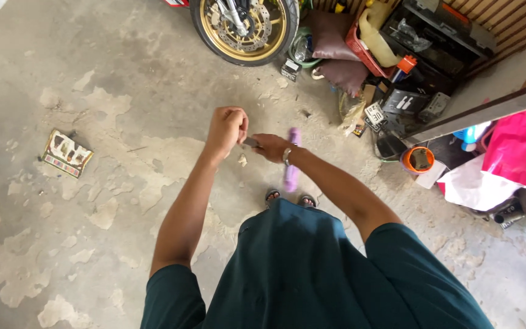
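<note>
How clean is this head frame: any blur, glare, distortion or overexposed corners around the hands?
Head view: soft, even daylight, with no hard shadows on the concrete floor. The left hand and right hand are slightly soft, so the small grey piece between them is hard to make out. The purple handle reads clearly. Wide-angle distortion bends the edges near the motorcycle wheel. The upper left corner is overexposed.

Patchy concrete floor, motorcycle wheel, cluttered heap by slatted wall.
</note>
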